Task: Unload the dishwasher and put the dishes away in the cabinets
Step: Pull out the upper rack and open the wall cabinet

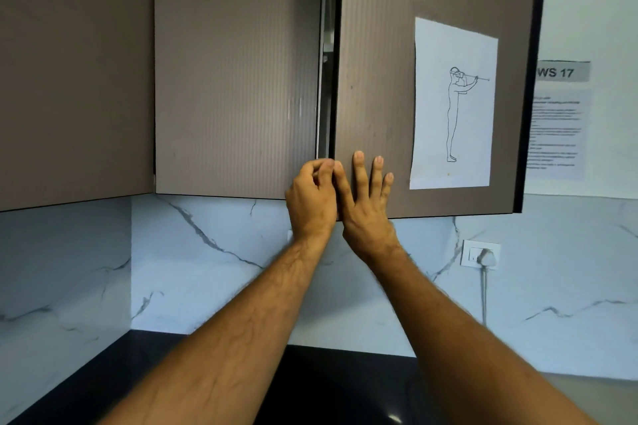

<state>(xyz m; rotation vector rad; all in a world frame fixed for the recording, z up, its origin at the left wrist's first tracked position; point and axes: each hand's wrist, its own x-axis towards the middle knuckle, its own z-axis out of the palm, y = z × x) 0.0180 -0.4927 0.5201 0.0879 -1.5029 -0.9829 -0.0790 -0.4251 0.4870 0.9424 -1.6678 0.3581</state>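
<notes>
Left cabinet door (pixel 238 72) is seen shut. Left hand (pixel 310 200), fingers curled, is hooked on the inner edge of the right cabinet door (pixel 379 79), which stands slightly ajar. Right hand (pixel 367 203) is laid flat, fingers straight, on that door's front, left of paper drawing (pixel 454 103). Dishes not seen.

The cabinet doors (pixel 238 69) across the upper frame were a muted taupe-brown with fine vertical ribbing, the far-left door (pixel 72 72) plainer and darker in shade. The right door's outer edge (pixel 531 79) was black. A white sheet (pixel 452 103) on that door carried a thin black line drawing of a standing figure. The backsplash (pixel 207 269) below was pale blue-white marble with grey veins. At right, a grey label (pixel 562 72) bore dark lettering, above a white notice (pixel 556 134) with blurred dark text lines. The socket (pixel 480 254) was white. The countertop (pixel 338 386) at the bottom was glossy black.
</notes>
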